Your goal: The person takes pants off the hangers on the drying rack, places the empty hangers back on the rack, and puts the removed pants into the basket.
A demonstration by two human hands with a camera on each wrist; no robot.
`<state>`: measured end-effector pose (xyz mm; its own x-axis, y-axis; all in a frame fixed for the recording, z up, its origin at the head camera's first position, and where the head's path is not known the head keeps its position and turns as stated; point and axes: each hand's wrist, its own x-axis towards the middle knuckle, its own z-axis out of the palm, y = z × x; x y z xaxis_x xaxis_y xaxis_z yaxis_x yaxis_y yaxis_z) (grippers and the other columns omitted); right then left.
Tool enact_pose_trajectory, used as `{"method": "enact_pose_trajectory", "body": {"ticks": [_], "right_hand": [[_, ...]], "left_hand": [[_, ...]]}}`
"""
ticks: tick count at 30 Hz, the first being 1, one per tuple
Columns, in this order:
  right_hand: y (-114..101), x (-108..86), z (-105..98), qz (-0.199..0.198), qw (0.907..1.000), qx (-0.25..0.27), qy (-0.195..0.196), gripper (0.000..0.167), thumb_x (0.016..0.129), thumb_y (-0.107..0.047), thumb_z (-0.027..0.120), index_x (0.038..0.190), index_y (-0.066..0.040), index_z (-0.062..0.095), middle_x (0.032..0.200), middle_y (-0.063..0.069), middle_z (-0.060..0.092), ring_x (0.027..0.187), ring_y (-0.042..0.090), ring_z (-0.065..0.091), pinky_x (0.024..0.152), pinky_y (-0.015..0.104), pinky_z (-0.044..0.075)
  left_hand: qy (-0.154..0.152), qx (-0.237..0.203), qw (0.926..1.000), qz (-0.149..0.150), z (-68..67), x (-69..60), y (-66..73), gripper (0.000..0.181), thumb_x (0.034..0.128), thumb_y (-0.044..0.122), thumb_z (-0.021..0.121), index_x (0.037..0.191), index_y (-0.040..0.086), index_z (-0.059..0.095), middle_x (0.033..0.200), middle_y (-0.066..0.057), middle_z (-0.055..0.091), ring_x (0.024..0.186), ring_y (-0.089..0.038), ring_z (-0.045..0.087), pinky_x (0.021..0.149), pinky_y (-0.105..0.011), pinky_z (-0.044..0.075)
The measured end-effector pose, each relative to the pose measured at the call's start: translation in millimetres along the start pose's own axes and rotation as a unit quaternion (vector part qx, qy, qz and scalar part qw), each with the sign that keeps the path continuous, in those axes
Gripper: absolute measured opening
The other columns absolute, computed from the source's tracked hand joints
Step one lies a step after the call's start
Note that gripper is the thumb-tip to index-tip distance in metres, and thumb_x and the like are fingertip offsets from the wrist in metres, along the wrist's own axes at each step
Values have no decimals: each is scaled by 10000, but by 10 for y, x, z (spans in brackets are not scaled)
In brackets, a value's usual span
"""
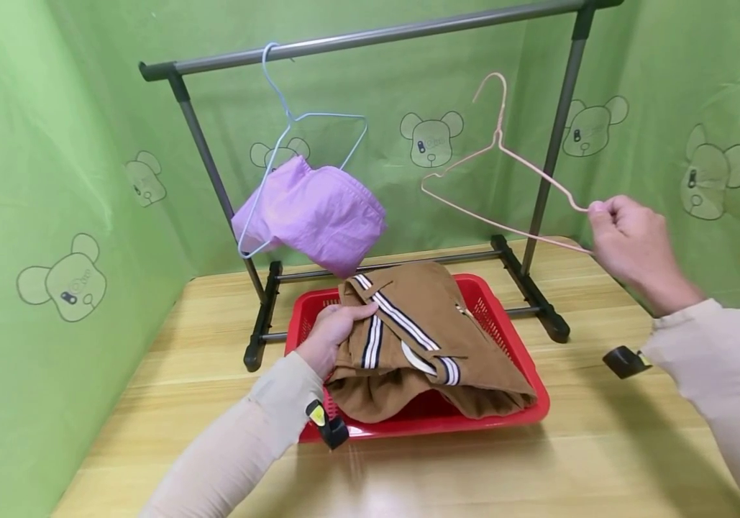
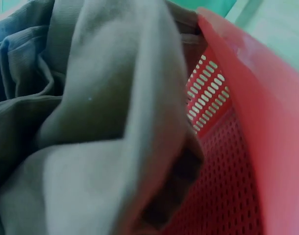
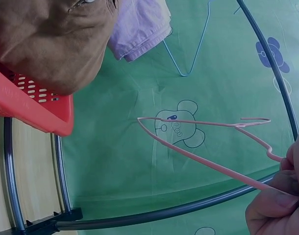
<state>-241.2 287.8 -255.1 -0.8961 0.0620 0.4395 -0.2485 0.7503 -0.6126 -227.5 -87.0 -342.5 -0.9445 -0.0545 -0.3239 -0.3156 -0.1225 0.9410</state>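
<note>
Brown trousers (image 1: pixel 480 345) with a striped waistband lie folded over a red plastic basket (image 1: pixel 525 381). My left hand (image 1: pixel 331 331) pinches their waistband at the left, thumb on top; in the left wrist view brown-grey cloth (image 2: pixel 100 98) hides that hand. Out to the right, my right hand (image 1: pixel 635 244) grips one end of a pink wire hanger (image 1: pixel 499 140), its hook upward and off the rail. The right wrist view shows the fingers (image 3: pixel 277 210) curled round the hanger (image 3: pixel 203 164). A lilac garment (image 1: pixel 324 208) hangs on a blue hanger (image 1: pixel 288 119) at the left.
A grey metal rack (image 1: pixel 395 32) stands behind the basket, its black feet (image 1: pixel 547 316) on the wooden tabletop (image 1: pixel 214 403). Green cloth (image 1: pixel 14 180) with bear drawings surrounds the table on the left, back and right.
</note>
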Motion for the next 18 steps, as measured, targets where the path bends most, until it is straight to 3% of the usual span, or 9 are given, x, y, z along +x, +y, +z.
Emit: {"method": "enact_pose_trajectory", "body": {"ticks": [5, 10, 14, 18], "right_hand": [[6, 0, 13, 37, 10000, -5, -28, 474, 1045, -365, 301, 1078, 52, 525, 692, 120, 484, 514, 231, 396, 393, 330, 335], [7, -2, 24, 45, 10000, -38, -48, 478, 1046, -364, 299, 1093, 55, 524, 696, 119, 482, 509, 231, 393, 389, 332, 332], [13, -4, 24, 34, 10000, -68, -30, 477, 1046, -359, 302, 1092, 58, 528, 697, 122, 485, 512, 235, 396, 394, 335, 332], [16, -3, 22, 50, 10000, -39, -16, 473, 1045, -358, 306, 1092, 57, 528, 695, 118, 483, 509, 230, 394, 389, 334, 331]], "left_hand": [[365, 325, 9988, 69, -52, 16, -44, 398, 778, 108, 791, 997, 89, 459, 880, -62, 632, 724, -156, 623, 662, -263, 541], [350, 443, 9983, 129, -76, 34, -84, 484, 797, 171, 810, 983, 103, 368, 905, -71, 593, 740, -159, 595, 666, -253, 521], [391, 990, 9941, 222, -74, 43, -76, 601, 741, 306, 860, 1006, 83, 368, 972, -64, 531, 879, -178, 515, 784, -271, 449], [477, 1454, 9876, 357, -61, 59, -46, 595, 691, 272, 893, 978, 69, 413, 982, -52, 535, 923, -184, 478, 816, -279, 412]]}}
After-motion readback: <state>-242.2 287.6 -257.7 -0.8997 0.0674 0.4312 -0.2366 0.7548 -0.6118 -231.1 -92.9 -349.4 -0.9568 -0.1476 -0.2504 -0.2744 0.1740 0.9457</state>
